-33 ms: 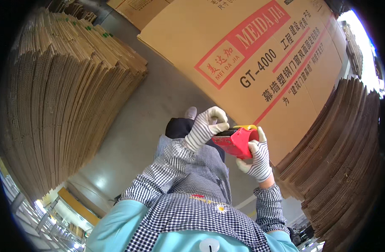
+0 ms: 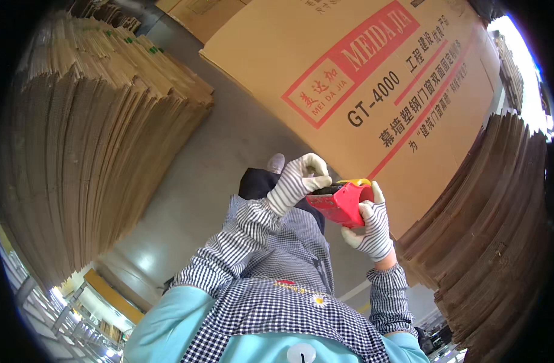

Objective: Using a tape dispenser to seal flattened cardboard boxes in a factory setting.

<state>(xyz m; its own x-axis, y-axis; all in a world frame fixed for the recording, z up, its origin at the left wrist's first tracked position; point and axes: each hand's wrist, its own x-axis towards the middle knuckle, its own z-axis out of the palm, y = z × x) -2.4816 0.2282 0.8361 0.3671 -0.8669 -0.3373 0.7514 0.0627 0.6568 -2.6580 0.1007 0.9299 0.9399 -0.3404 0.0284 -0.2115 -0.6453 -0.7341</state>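
Note:
In front of my apron, my right hand (image 2: 372,228), in a white glove with grey stripes, grips a red tape dispenser (image 2: 339,207). The dispenser has a yellow curved part (image 2: 356,182) on top and a dark strip along its left end. My left hand (image 2: 298,183), gloved alike, is at that dark end. Its thumb and forefinger are curled together in a pinch; anything between the fingertips is too small to make out. Just beyond both hands lies a large flat printed cardboard carton (image 2: 325,142) with red and black markings.
A tall stack of flattened cardboard (image 2: 101,151) stands on the left. Another cardboard stack (image 2: 482,242) rises on the right, beside the printed carton. Grey floor (image 2: 186,175) runs between the left stack and me. More cardboard (image 2: 198,15) lies at the far edge.

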